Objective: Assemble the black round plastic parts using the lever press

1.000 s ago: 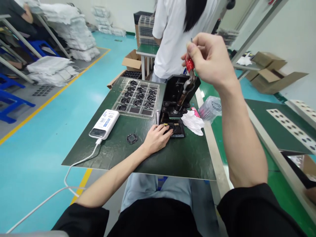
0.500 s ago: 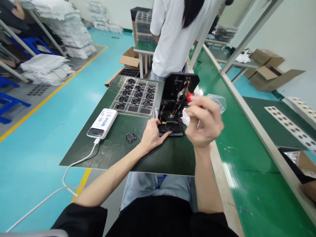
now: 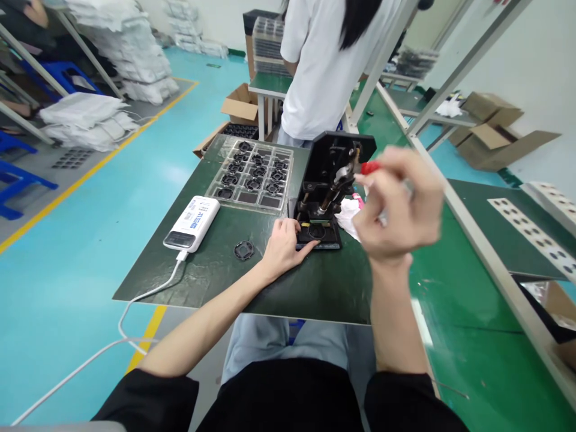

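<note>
Dark green surface (image 3: pixel 310 300) in front of the person, light frame and green belt (image 3: pixel 468 288) running along its right. Co-worker in a white shirt (image 3: pixel 317 72) stands past the far edge, back turned. Black press (image 3: pixel 335 159) sits upright on the surface, right of middle, its base toward the person. Clear plastic tray (image 3: pixel 246 198) lies left of the press, black round parts (image 3: pixel 256 172) in most pockets. Right hand (image 3: pixel 400 204) is raised right of the press, fingers curled, blurred, up against the red end of the lever; can't tell whether it grips it. Left hand (image 3: pixel 284 243) rests against the press base, fingers at its left side, thumb stretched along the front edge, thumb and fingers spread apart. White power bank (image 3: pixel 192 223) lies left of the left hand, below the tray; white cable (image 3: pixel 173 276) plugged into its near end, dropping off the surface. Crumpled white cloth (image 3: pixel 348 217) just right of the press, partly behind the right hand. Red lever end (image 3: pixel 370 167) sticks out rightward from the press. Loose black ring (image 3: pixel 243 251) lies flat between power bank and left hand. Round piece (image 3: pixel 317 231) sits in the press base, beside the left thumb, detail too small to read.
</note>
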Demonstrator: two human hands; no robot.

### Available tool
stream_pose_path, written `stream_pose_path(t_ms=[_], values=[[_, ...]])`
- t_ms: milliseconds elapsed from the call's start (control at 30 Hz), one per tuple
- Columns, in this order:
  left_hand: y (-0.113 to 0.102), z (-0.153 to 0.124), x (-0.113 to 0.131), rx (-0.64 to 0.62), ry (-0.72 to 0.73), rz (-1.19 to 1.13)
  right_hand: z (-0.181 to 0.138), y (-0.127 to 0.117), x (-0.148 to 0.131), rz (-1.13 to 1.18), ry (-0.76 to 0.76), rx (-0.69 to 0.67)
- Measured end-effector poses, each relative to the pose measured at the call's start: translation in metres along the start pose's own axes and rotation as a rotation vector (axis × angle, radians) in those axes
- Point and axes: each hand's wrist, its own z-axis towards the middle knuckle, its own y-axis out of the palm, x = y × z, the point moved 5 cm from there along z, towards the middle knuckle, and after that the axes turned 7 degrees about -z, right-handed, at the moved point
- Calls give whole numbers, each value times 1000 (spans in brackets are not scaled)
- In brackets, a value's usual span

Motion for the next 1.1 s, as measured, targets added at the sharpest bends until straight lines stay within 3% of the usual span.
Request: stream_pose_path(t_ms=[67,167,233,267,300,367,400,467,500,567,667,767,833,967,1100], values=[[0,0,-1,-7,-10,-3,50,0,-3,31,-8,-103],[2,-1,-1,-18,-23,-4,110,27,18,192,94,-520],[3,-1,1,-35,-29,-5,124,45,43,329,272,-675],[2,0,2,-49,-33,-8,123,49,57,392,375,-662],[0,2,3,-75,-36,-15,116,48,68,434,471,-579],[-9,7,4,-165,-35,-57,84,31,84,425,605,-280],[-16,12,3,-225,-37,-85,59,16,85,363,640,-100],[-37,22,-5,-334,-73,-111,0,-8,75,239,659,73],[-51,29,-14,-352,-126,-80,-30,-12,65,204,656,15],[-83,44,-43,-308,-292,105,-83,-3,45,197,663,-262],[-127,61,-92,-175,-573,474,-130,21,23,145,637,-596],[-141,66,-131,-230,-761,601,-132,43,16,-42,575,-777],[-139,67,-146,-292,-802,584,-121,53,14,-154,556,-881],[-134,73,-155,-350,-792,531,-105,62,15,-273,552,-1039],[-134,85,-155,-370,-764,488,-104,65,21,-317,579,-1074]])
